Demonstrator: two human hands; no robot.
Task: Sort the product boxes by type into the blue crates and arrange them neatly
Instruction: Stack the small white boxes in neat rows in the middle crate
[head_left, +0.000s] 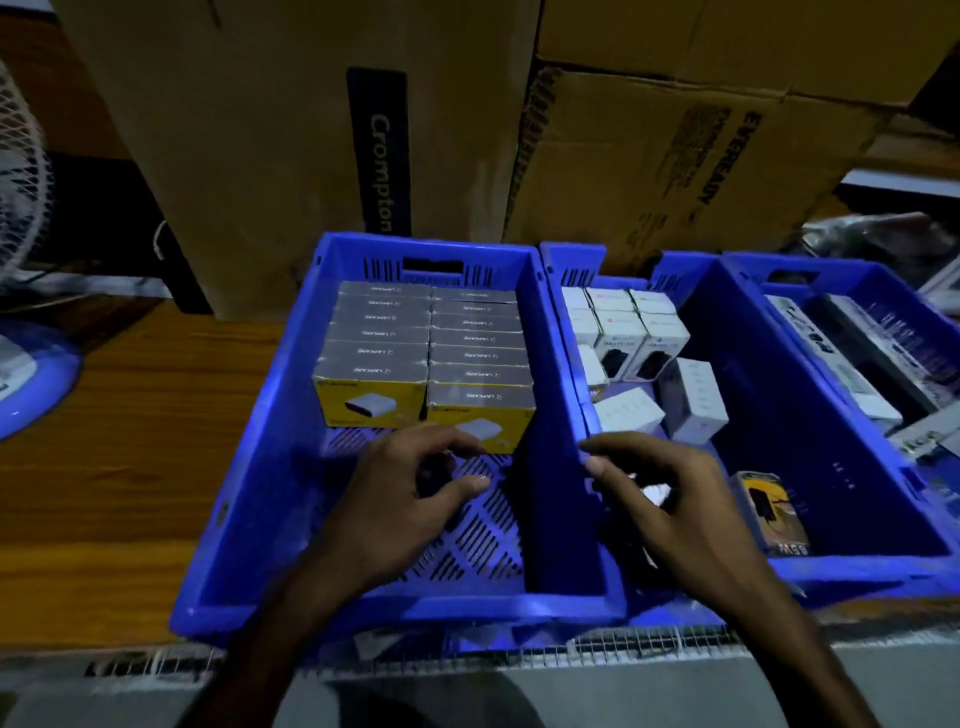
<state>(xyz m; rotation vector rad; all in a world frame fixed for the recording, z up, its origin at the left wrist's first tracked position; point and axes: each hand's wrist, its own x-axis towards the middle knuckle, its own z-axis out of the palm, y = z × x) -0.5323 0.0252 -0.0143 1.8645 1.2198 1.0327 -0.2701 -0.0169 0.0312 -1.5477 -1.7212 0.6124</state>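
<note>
The left blue crate (291, 467) holds two neat rows of yellow-and-grey product boxes (423, 358) at its back; its slotted front floor is bare. My left hand (410, 499) hovers over that bare floor just in front of the nearest yellow box (480, 421), fingers curled and apart, holding nothing. The middle blue crate (810, 467) has white boxes (623, 325) stacked at its back left, two loose white boxes (693, 397) lying tilted, and a black-and-yellow box (771, 512) at the front. My right hand (670, 504) curls over the middle crate's front left; something white glints under its fingers.
A third blue crate (883, 280) on the right holds long dark and white boxes (852, 358). Big cardboard cartons (270, 135) stand right behind the crates. A white fan (21, 208) stands at far left on the wooden table (104, 447). A wire mesh edge (467, 652) runs along the front.
</note>
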